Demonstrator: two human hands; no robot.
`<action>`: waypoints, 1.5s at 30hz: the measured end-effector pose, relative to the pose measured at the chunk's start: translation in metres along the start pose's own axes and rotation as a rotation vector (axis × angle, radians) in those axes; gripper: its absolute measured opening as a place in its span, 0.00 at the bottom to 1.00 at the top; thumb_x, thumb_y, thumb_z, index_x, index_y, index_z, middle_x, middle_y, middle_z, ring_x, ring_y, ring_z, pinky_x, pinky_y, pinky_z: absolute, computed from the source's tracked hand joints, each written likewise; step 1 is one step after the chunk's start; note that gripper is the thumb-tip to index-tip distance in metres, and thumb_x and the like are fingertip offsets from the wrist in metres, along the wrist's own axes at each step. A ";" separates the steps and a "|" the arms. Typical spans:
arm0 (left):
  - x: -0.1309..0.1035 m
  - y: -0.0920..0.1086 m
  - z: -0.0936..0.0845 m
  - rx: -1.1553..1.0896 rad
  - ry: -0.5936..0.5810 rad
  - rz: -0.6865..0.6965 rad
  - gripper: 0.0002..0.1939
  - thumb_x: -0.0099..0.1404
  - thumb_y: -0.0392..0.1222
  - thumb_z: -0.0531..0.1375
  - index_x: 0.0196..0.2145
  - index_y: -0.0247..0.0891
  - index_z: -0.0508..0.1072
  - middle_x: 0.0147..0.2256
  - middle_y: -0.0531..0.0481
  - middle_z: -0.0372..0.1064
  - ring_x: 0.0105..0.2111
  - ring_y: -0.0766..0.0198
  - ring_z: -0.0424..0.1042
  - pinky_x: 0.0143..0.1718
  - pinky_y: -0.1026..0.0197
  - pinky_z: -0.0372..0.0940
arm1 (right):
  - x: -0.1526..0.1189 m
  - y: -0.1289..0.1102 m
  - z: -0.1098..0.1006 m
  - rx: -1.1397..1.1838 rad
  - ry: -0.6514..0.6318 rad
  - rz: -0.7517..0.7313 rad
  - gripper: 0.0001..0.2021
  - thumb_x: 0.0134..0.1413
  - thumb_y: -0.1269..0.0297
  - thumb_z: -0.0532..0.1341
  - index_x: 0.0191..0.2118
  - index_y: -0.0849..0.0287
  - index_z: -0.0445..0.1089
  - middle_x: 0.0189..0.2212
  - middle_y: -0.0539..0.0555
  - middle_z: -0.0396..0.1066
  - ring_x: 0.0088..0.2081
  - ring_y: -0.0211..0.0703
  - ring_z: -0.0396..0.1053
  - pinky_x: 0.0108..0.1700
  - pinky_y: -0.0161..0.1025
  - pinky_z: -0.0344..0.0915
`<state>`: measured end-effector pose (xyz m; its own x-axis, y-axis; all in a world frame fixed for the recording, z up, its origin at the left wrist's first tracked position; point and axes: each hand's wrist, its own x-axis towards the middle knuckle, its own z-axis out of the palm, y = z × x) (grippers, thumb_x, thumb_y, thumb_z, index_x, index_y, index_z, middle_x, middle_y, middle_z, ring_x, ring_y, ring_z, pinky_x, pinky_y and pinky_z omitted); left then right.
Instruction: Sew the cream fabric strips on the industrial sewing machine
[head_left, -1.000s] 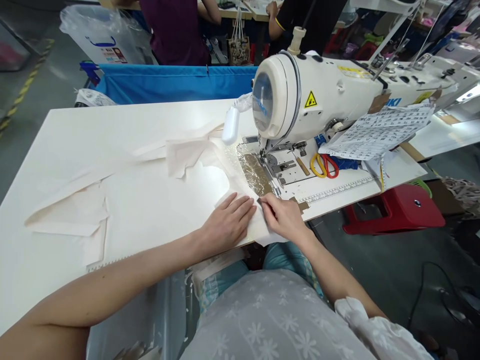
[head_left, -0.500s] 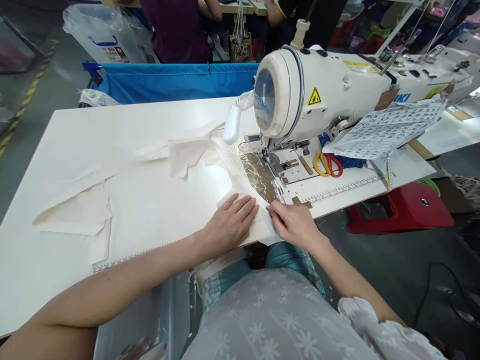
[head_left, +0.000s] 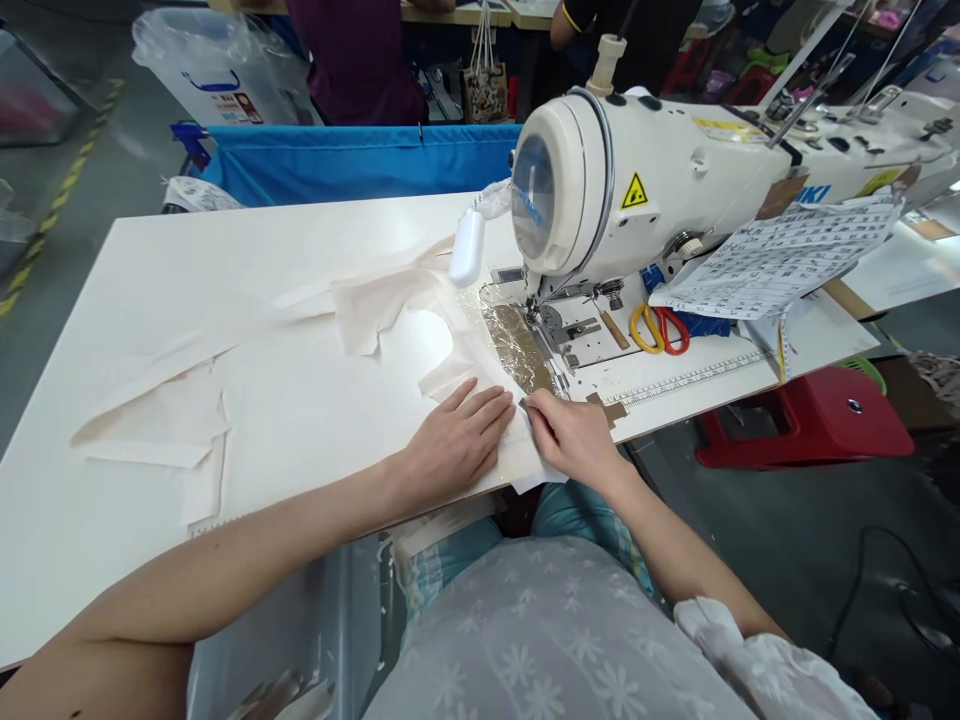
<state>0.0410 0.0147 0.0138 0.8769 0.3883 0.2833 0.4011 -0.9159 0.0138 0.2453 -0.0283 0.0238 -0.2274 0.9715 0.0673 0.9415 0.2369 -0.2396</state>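
My left hand (head_left: 461, 437) lies flat with its fingers stretched out, pressing a pale cream cloth (head_left: 472, 350) onto the white table near its front edge. Just to its right, my right hand (head_left: 574, 435) is closed around a small dark metal tool (head_left: 523, 403), mostly hidden in the fingers, with its tip at the cloth. The cloth runs back in a curve toward the needle area of a white sewing machine (head_left: 637, 180). Another folded cream piece (head_left: 157, 420) lies at the table's left.
Yellow and red scissors (head_left: 660, 330) lie beside the machine's base. A printed sheet (head_left: 780, 255) hangs on the machine. A red stool (head_left: 810, 418) stands at the right. Behind the blue cloth barrier (head_left: 360, 165) are two people and a clear plastic bin (head_left: 225, 75).
My right hand has moved slightly left, closer to my left hand, with the tool in it. The cloth near my hands has shifted a little to the left.
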 end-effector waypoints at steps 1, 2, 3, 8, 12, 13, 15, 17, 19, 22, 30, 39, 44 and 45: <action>-0.001 0.002 0.001 0.002 0.006 -0.001 0.20 0.73 0.38 0.50 0.56 0.25 0.70 0.57 0.36 0.68 0.59 0.50 0.65 0.64 0.45 0.54 | -0.001 0.001 0.001 0.030 0.019 0.004 0.12 0.66 0.65 0.48 0.42 0.57 0.69 0.30 0.52 0.77 0.28 0.41 0.71 0.28 0.35 0.48; -0.001 0.003 0.002 0.006 0.012 -0.001 0.20 0.72 0.38 0.51 0.56 0.25 0.70 0.57 0.36 0.68 0.59 0.50 0.65 0.64 0.44 0.55 | -0.001 0.002 0.002 0.054 0.036 0.010 0.13 0.67 0.64 0.48 0.43 0.57 0.69 0.30 0.51 0.78 0.28 0.40 0.72 0.28 0.35 0.49; -0.001 0.004 0.003 0.010 0.017 0.000 0.20 0.72 0.38 0.51 0.56 0.25 0.70 0.57 0.35 0.69 0.59 0.49 0.65 0.64 0.44 0.55 | -0.002 0.003 0.002 0.069 0.046 0.016 0.13 0.67 0.64 0.48 0.43 0.57 0.69 0.31 0.51 0.78 0.28 0.40 0.72 0.28 0.34 0.49; -0.001 0.004 0.001 0.042 0.002 0.003 0.20 0.73 0.38 0.50 0.56 0.26 0.70 0.57 0.36 0.68 0.59 0.49 0.65 0.64 0.44 0.55 | 0.003 -0.001 0.004 0.043 0.034 0.031 0.13 0.66 0.64 0.48 0.42 0.57 0.69 0.31 0.52 0.78 0.28 0.41 0.71 0.28 0.35 0.48; -0.001 0.004 0.001 0.068 -0.010 0.011 0.20 0.73 0.39 0.50 0.56 0.26 0.70 0.57 0.36 0.69 0.59 0.49 0.66 0.63 0.44 0.55 | 0.002 -0.002 -0.003 -0.024 -0.020 0.002 0.11 0.64 0.67 0.49 0.38 0.57 0.69 0.29 0.52 0.76 0.28 0.40 0.69 0.27 0.35 0.46; -0.001 0.004 0.002 0.072 -0.006 0.012 0.20 0.73 0.39 0.50 0.56 0.26 0.70 0.57 0.36 0.69 0.58 0.49 0.66 0.63 0.44 0.56 | -0.001 0.000 -0.006 -0.041 -0.042 -0.012 0.11 0.63 0.67 0.49 0.37 0.57 0.68 0.27 0.52 0.75 0.27 0.40 0.68 0.27 0.35 0.45; -0.001 0.004 0.002 0.076 0.009 0.012 0.19 0.73 0.38 0.51 0.56 0.27 0.70 0.57 0.37 0.69 0.58 0.49 0.67 0.62 0.45 0.57 | -0.009 0.005 -0.013 -0.066 -0.086 -0.030 0.11 0.63 0.67 0.49 0.36 0.57 0.68 0.24 0.51 0.72 0.24 0.39 0.65 0.26 0.36 0.43; -0.001 0.003 0.002 0.066 0.013 0.012 0.19 0.73 0.37 0.51 0.56 0.28 0.71 0.57 0.37 0.69 0.58 0.49 0.67 0.62 0.44 0.57 | -0.016 0.009 -0.017 -0.069 -0.113 -0.034 0.12 0.63 0.67 0.48 0.36 0.57 0.68 0.23 0.50 0.71 0.23 0.39 0.63 0.26 0.36 0.42; 0.000 0.004 0.000 0.038 0.014 0.000 0.18 0.72 0.37 0.52 0.55 0.28 0.72 0.56 0.36 0.69 0.58 0.49 0.66 0.63 0.43 0.55 | -0.020 0.011 -0.018 -0.063 -0.113 -0.026 0.11 0.64 0.67 0.48 0.37 0.58 0.68 0.24 0.51 0.72 0.23 0.39 0.63 0.26 0.37 0.42; 0.002 0.005 -0.002 -0.005 0.032 -0.017 0.18 0.72 0.38 0.52 0.54 0.27 0.72 0.56 0.37 0.69 0.60 0.48 0.64 0.64 0.43 0.54 | -0.017 0.007 -0.013 -0.063 -0.090 -0.014 0.10 0.63 0.67 0.49 0.38 0.58 0.68 0.27 0.51 0.74 0.25 0.39 0.66 0.27 0.37 0.42; -0.001 0.009 0.004 0.025 0.056 0.037 0.19 0.73 0.38 0.50 0.54 0.25 0.71 0.56 0.36 0.69 0.58 0.49 0.66 0.63 0.46 0.56 | -0.008 0.003 0.004 0.054 0.072 0.016 0.12 0.67 0.64 0.48 0.42 0.57 0.68 0.29 0.51 0.77 0.28 0.40 0.71 0.29 0.35 0.48; -0.001 0.008 0.005 0.022 0.076 0.043 0.18 0.73 0.37 0.50 0.53 0.25 0.71 0.54 0.35 0.70 0.56 0.48 0.67 0.60 0.45 0.59 | -0.002 -0.001 0.005 0.052 0.064 0.027 0.12 0.67 0.64 0.49 0.41 0.56 0.69 0.30 0.51 0.77 0.28 0.40 0.71 0.28 0.35 0.47; -0.001 0.008 0.006 0.048 0.072 0.051 0.18 0.72 0.38 0.51 0.54 0.25 0.71 0.54 0.35 0.70 0.56 0.48 0.67 0.58 0.47 0.60 | -0.006 -0.001 -0.003 -0.041 -0.025 -0.028 0.10 0.63 0.68 0.50 0.37 0.58 0.68 0.28 0.52 0.75 0.27 0.40 0.68 0.28 0.37 0.45; -0.002 0.007 0.005 0.051 0.065 0.055 0.18 0.73 0.38 0.51 0.54 0.25 0.71 0.54 0.35 0.70 0.56 0.48 0.67 0.58 0.47 0.61 | -0.009 0.001 -0.006 -0.056 -0.042 -0.041 0.10 0.63 0.68 0.50 0.37 0.58 0.68 0.27 0.52 0.74 0.27 0.40 0.68 0.27 0.37 0.44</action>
<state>0.0440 0.0078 0.0086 0.8797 0.3285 0.3439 0.3670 -0.9288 -0.0518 0.2495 -0.0373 0.0288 -0.2748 0.9609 0.0348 0.9435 0.2765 -0.1829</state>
